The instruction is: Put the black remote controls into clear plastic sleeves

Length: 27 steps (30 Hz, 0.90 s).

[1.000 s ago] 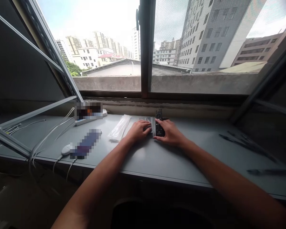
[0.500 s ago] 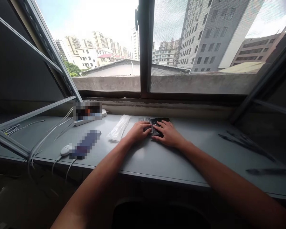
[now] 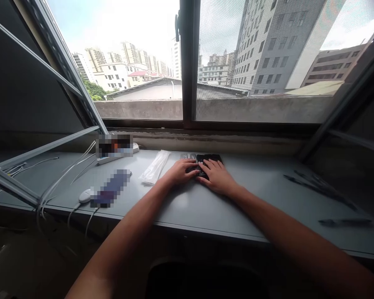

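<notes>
A black set of button-covered pieces, which look like remote controls side by side, (image 3: 217,157) lies on the grey table close to the window wall. My right hand (image 3: 220,177) rests on them with fingers spread, hiding most of the keys. Just to the left, my left hand (image 3: 179,172) lies palm down, its fingers stretched over a greyish item in clear plastic (image 3: 188,156) and its thumb beside the black pieces. Much of the plastic-wrapped item is under the fingers. Left of that hand sits a flat white plastic bag (image 3: 156,167).
On the left of the table (image 3: 187,211) are a blurred-out phone (image 3: 112,189), a round white charger (image 3: 85,196), a power strip (image 3: 135,147) and loose white cables. Dark slim items (image 3: 318,187) lie at right. Metal frame bars (image 3: 67,143) slant at left.
My right hand has slid slightly toward me and left over the black pieces, with its fingers closer together. My left hand has barely moved.
</notes>
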Each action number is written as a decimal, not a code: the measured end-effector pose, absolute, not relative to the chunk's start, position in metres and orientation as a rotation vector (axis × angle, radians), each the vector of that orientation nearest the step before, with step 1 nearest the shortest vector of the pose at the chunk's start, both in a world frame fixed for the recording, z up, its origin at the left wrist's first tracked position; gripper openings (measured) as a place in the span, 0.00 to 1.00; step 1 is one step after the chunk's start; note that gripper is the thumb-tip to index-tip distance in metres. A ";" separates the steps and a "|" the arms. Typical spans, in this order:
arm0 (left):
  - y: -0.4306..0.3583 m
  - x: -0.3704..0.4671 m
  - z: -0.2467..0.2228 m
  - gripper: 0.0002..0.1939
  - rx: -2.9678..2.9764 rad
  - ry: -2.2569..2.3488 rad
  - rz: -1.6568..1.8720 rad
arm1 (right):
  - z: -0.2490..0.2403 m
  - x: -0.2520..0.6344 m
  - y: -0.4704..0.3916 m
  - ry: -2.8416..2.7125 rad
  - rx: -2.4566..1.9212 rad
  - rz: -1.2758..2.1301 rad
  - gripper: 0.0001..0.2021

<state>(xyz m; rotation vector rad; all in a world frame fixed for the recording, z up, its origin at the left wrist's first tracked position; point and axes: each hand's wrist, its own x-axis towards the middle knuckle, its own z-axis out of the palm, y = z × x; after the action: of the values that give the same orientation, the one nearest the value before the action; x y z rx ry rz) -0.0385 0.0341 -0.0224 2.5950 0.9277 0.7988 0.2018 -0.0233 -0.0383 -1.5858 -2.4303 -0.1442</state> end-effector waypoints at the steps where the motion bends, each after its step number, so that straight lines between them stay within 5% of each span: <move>1: 0.035 -0.039 -0.022 0.26 2.585 0.919 0.800 | -0.038 0.201 -0.024 -2.424 -1.595 -0.142 0.41; 10: 0.041 -0.041 -0.024 0.23 2.520 0.888 0.856 | -0.031 0.197 -0.028 -2.411 -1.626 -0.120 0.42; 20: 0.048 -0.053 -0.022 0.13 2.426 1.440 1.081 | -0.028 0.202 -0.026 -2.360 -1.479 -0.141 0.43; 27: 0.051 -0.054 -0.026 0.23 2.225 1.550 1.038 | -0.018 0.200 -0.030 -2.277 -1.327 -0.112 0.34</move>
<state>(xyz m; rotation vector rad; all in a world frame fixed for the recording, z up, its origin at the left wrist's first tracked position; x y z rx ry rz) -0.0543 0.0509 -0.0259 2.2254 1.5496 1.0380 0.1998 -0.0305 -0.0177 -1.3267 -2.2769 -0.1117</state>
